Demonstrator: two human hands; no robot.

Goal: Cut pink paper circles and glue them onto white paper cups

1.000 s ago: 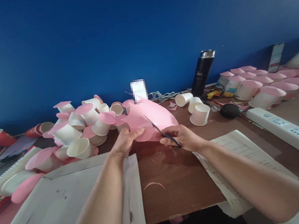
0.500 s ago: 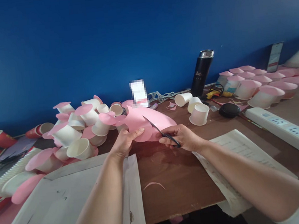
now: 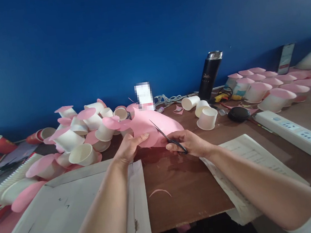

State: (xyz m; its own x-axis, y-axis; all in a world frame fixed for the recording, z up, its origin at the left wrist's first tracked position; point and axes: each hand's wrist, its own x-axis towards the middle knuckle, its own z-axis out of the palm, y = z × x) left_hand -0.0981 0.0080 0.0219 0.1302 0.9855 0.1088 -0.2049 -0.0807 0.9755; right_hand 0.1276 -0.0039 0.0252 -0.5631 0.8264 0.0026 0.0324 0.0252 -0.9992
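Note:
My left hand (image 3: 129, 149) pinches the near edge of a large pink paper sheet (image 3: 145, 127) held above the brown table (image 3: 180, 188). My right hand (image 3: 190, 143) grips black scissors (image 3: 167, 137), whose blades point up and left into the pink sheet. A thin pink paper sliver (image 3: 160, 192) lies on the table below the hands.
A heap of white paper cups with pink discs (image 3: 84, 135) lies left. More pink-topped cups (image 3: 267, 88) stand in rows at right, loose white cups (image 3: 207, 118) in the middle. A black flask (image 3: 211, 74), black mouse (image 3: 238, 114), white power strip (image 3: 295, 134) and printed papers (image 3: 250, 158) surround the hands.
The scissors and the pink sheet have shifted only slightly; both hands stay in the same place.

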